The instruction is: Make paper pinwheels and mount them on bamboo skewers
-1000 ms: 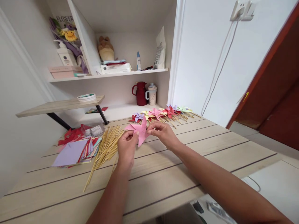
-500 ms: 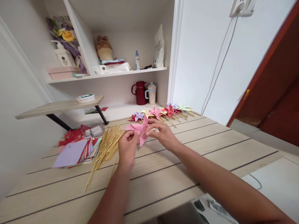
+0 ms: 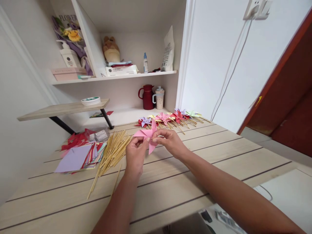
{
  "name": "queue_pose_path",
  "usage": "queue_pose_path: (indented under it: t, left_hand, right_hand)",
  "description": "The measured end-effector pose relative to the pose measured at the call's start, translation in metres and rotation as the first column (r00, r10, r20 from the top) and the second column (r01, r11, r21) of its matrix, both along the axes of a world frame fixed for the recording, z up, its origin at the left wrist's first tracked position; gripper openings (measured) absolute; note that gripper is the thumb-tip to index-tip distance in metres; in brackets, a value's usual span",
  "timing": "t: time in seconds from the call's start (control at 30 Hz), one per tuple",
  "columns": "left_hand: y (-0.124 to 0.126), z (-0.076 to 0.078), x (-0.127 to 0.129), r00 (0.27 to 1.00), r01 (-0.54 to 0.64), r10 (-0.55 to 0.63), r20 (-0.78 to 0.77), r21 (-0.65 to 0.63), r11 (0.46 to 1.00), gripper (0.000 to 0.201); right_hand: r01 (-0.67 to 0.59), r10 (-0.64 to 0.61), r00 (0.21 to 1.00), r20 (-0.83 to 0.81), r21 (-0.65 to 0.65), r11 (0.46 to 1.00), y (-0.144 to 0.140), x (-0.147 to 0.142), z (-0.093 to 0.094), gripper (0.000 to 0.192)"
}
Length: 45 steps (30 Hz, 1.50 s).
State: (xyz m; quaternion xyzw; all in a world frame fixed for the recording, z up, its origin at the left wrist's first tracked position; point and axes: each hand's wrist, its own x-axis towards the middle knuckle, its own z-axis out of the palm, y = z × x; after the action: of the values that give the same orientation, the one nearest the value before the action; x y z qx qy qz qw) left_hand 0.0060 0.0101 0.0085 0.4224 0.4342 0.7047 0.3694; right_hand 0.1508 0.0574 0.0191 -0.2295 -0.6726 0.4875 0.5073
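A pink paper pinwheel (image 3: 153, 128) is held up above the table between my two hands. My left hand (image 3: 136, 152) pinches it from the left, with the thumb near its centre. From the right, the thumb and fingertips of my right hand (image 3: 168, 140) close at the pinwheel's middle; a tiny pin-like speck shows there, too small to make out. Left of my hands lies a heap of thin wooden sticks (image 3: 114, 151). Beside it is a stack of coloured paper squares (image 3: 74, 158), a lilac one on top.
Finished-looking pinwheels on sticks (image 3: 179, 116) lie along the table's back. A clear plastic box (image 3: 100, 135) sits behind the paper stack. A small raised shelf (image 3: 63, 110) stands at left; a red jug (image 3: 147, 97) and a cup (image 3: 159, 98) are at the back.
The view has shifted slightly. My right fingers have drawn closer together at the pinwheel's centre, and the pinwheel has turned a little; both hands keep their hold.
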Motion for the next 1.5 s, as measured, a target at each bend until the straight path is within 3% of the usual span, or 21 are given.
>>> queue_pose_path:
  t: [0.57,1.0,1.27,1.5]
  left_hand:
    - [-0.001,0.000,0.004,0.999,-0.030,0.028,0.037,0.048,0.998,0.025]
    - [-0.001,0.002,0.001,0.993,-0.041,0.040,0.111,0.011,0.999,0.022]
    - [0.004,-0.001,-0.010,0.982,-0.076,0.079,0.169,-0.028,0.997,0.025]
    - [0.007,-0.003,-0.013,0.973,-0.088,0.095,0.208,-0.042,0.995,0.028]
  right_hand:
    - [-0.015,0.014,1.000,-0.024,-0.038,0.999,0.002,-0.001,-0.001,0.017]
    - [-0.005,0.005,1.000,-0.030,-0.003,1.000,0.000,-0.002,-0.001,0.014]
    - [-0.033,0.022,0.995,-0.095,-0.117,0.993,0.006,0.001,-0.003,0.018]
    - [0.013,-0.036,0.990,-0.139,-0.168,0.986,0.008,0.003,0.000,0.018]
